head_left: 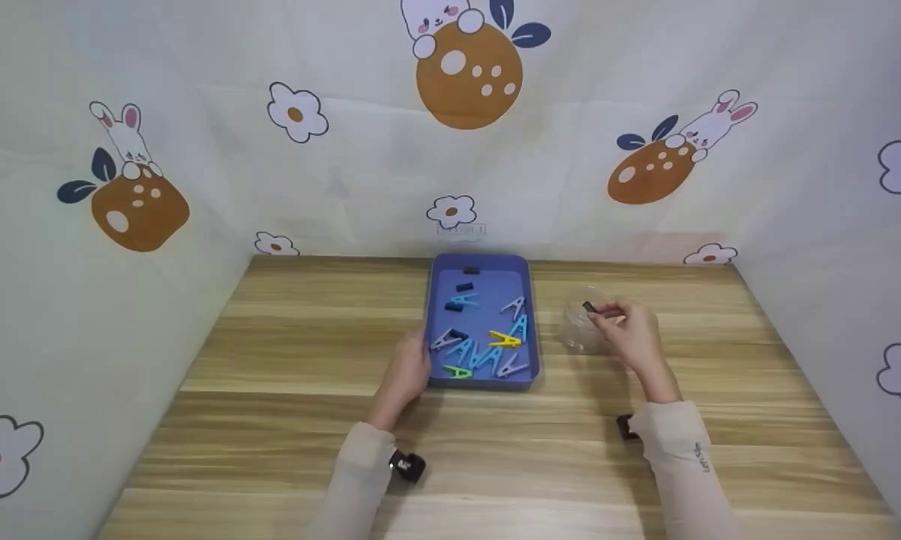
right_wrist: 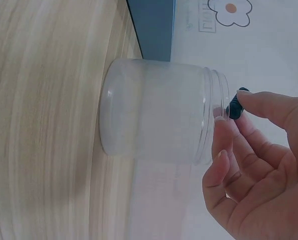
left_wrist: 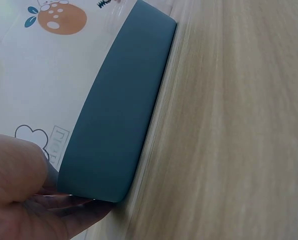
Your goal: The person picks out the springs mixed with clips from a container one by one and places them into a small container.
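Observation:
My right hand (head_left: 634, 336) pinches a small black ridged piece (right_wrist: 235, 105) between thumb and fingers. It is at the mouth of a clear plastic jar (right_wrist: 159, 110), which stands upright on the table. On the left, my left hand (head_left: 407, 367) grips the near left side of a blue tray (head_left: 482, 385), thumb by its rim and fingers partly hidden behind its wall in the left wrist view. Inside the tray lie several clothespins, among them a yellow clothespin (head_left: 504, 339) and a green clothespin (head_left: 458, 372). Several black pieces (head_left: 464, 286) like the held one are there too.
The wood-grain table (head_left: 307, 322) extends around the tray and jar. A patterned cloth (head_left: 375, 165) with rabbits, oranges and flowers hangs behind and on both sides. The tray stands just left of the jar, near the table's back edge.

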A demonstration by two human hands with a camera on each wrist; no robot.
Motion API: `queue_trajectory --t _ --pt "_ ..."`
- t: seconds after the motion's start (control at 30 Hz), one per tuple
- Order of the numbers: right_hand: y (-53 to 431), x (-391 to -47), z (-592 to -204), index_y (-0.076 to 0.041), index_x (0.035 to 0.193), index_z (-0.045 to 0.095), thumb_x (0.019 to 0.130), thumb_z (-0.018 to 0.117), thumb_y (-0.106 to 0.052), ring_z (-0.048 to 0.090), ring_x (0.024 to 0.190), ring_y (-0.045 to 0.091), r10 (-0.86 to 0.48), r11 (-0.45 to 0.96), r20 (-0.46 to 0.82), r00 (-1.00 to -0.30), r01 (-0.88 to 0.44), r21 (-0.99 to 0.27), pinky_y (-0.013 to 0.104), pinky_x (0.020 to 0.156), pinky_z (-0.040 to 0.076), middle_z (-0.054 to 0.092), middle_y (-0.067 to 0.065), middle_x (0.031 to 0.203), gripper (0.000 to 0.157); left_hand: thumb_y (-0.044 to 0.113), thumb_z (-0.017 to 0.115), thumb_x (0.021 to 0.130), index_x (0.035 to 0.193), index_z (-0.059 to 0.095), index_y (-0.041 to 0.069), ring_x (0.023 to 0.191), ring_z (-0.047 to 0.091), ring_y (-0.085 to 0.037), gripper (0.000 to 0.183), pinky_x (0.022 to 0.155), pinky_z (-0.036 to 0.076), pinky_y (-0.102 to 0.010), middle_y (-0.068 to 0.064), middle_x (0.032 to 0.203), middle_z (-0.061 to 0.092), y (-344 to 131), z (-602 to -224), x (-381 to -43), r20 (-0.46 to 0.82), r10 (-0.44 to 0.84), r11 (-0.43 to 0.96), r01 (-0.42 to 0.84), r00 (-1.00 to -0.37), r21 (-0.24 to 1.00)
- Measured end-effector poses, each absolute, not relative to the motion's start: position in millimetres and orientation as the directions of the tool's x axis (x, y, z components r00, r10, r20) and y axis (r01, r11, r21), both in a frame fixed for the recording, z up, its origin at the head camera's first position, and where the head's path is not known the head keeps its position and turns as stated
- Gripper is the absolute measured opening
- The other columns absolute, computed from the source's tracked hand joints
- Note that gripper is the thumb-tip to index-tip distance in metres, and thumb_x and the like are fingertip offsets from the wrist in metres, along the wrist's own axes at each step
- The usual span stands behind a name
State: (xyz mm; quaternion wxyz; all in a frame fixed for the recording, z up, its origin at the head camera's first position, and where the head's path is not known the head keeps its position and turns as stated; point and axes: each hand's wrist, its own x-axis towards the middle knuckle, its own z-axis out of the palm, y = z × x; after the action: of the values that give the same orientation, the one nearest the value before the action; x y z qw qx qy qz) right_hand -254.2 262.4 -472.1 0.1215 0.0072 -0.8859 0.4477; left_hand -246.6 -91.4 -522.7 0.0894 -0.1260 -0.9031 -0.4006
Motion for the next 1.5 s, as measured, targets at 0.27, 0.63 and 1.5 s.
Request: queue_trajectory --t 0.27,0.63,1.5 --pt "265.2 -255.1 -475.4 0.011 0.104 0.073 0.096 0.073 -0.006 0.055 0.059 0.001 0.117 0.605 0.236 -0.965 -0.119 -0.788 0.013 0.055 0.045 0.075 0.027 0.099 0.018 -0.007 0.041 0.106 0.143 0.054 -0.014 0.129 0.059 -0.047 0.039 0.111 0.048 -0.058 -0.033 0.134 0.063 -91.0 -522.1 -246.9 0.235 0.158 0.637 0.281 -0.959 0.718" --pt "265.7 -257.4 -478.7 0.01 0.105 0.075 0.096 0.074 -0.007 0.057 0.067 0.005 0.134 0.622 0.231 -0.964 -0.1 -0.777 0.014 0.059 0.044 0.076 0.026 0.099 0.02 -0.009 0.043 0.104 0.135 0.059 -0.014 0.118 0.064 -0.047 0.035 0.104 0.053 -0.059 -0.033 0.123 0.067 -91.2 -523.9 -246.2 0.286 0.156 0.644 0.317 -0.945 0.697" --pt "256.1 -253.5 -462.8 0.008 0.109 0.074 0.1 0.07 -0.011 0.056 0.06 0.001 0.102 0.609 0.202 -0.974 -0.1 -0.787 0.014 0.054 0.046 0.075 0.026 0.106 0.021 -0.007 0.043 0.106 0.145 0.053 -0.012 0.129 0.059 -0.047 0.04 0.112 0.048 -0.058 -0.033 0.137 0.062 -92.2 -520.6 -245.5 0.23 0.161 0.629 0.279 -0.96 0.726"
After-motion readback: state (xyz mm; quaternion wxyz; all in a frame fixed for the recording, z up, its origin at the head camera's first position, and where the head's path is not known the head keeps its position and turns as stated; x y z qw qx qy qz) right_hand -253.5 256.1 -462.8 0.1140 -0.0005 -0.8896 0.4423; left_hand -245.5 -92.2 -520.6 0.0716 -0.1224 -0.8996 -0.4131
